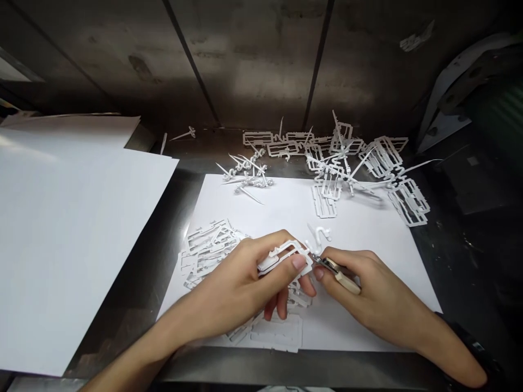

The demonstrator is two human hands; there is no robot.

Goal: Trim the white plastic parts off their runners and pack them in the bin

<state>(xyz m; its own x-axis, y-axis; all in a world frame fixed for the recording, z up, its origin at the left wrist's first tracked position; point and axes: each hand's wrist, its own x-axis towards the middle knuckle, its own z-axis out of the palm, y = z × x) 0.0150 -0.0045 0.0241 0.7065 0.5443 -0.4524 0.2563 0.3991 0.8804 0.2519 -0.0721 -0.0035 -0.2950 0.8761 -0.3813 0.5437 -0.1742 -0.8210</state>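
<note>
My left hand is closed on a white plastic frame, pinched under the thumb with other fingers behind it. In my right hand is a pair of nippers with pale handles, and its metal tip touches the frame's right end. Just beyond the tip a curled white sprue stands out; I cannot tell whether it is still joined to the frame. Under and left of my left hand lies a pile of loose white frames, partly hidden by the hand and forearm.
A white sheet covers the metal bench. Cut sprues lie at its back edge, and frames still on their sprues heap at the back right. A stack of large white sheets sits left. A metal wall rises behind.
</note>
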